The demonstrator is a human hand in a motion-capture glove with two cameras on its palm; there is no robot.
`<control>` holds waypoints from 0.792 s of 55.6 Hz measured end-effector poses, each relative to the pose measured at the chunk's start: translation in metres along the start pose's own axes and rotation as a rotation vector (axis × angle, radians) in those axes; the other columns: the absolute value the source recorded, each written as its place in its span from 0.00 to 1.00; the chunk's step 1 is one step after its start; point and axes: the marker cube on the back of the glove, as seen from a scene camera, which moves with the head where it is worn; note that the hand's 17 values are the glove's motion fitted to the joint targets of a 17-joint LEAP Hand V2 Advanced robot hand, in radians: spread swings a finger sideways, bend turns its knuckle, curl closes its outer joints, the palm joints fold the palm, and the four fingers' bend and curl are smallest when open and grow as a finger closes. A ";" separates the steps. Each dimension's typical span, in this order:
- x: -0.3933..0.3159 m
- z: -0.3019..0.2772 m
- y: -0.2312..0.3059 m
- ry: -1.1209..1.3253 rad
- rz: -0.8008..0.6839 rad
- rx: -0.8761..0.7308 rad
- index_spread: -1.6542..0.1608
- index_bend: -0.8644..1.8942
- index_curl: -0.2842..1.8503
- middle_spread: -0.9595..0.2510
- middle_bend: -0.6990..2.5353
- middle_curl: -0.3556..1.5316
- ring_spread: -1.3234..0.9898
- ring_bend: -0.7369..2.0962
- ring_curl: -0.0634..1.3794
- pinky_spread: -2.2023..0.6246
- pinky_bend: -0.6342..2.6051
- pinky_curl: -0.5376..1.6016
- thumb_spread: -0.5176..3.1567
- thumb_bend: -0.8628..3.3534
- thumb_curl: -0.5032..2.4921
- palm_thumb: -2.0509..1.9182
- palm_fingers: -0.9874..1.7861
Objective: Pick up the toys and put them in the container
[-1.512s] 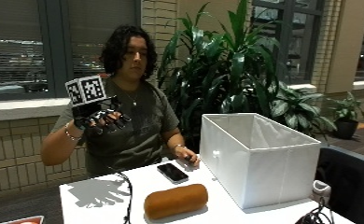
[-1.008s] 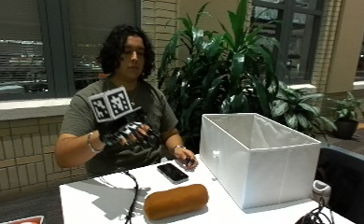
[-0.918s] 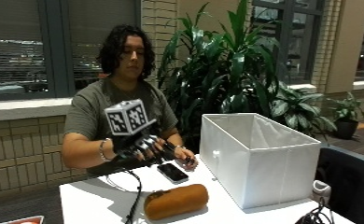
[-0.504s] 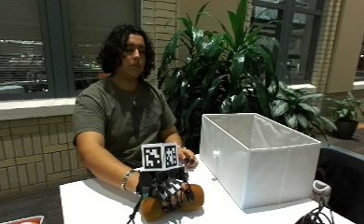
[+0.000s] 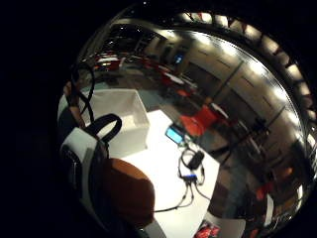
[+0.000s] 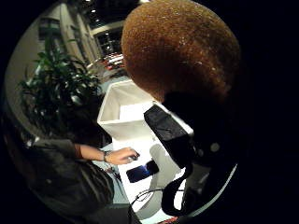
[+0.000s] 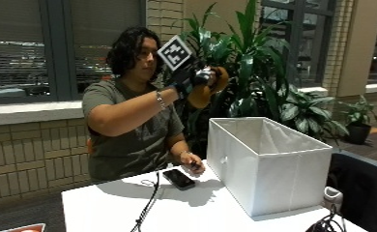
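One toy (image 7: 204, 92) is what we are gripping in our gloved hand (image 7: 190, 77), high beside the bin (image 7: 266, 164); releasing too early could be dropping it onto the tabletop (image 7: 195, 212).

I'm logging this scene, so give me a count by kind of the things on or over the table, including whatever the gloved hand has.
Brown plush toy, held up in the gloved right hand: 1
White container on the table: 1
Black phone on the table: 1
Total: 3
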 end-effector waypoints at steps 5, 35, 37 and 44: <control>0.014 0.024 -0.053 0.290 -0.107 -0.036 0.75 0.35 0.13 0.50 0.58 0.57 0.44 0.81 0.42 0.64 0.57 0.47 0.53 0.19 0.21 0.50 0.72; 0.011 0.099 -0.164 0.222 0.120 -0.299 0.75 0.36 0.14 0.50 0.48 0.56 0.44 0.74 0.38 0.65 0.57 0.47 0.47 0.18 0.20 0.48 0.47; 0.007 0.101 -0.164 0.226 0.142 -0.310 0.76 0.39 0.17 0.53 0.44 0.54 0.45 0.67 0.35 0.67 0.56 0.47 0.44 0.18 0.20 0.47 0.34; 0.006 0.101 -0.151 0.288 0.128 -0.343 0.76 0.40 0.20 0.62 0.37 0.48 0.47 0.54 0.24 0.72 0.54 0.43 0.40 0.17 0.21 0.47 0.29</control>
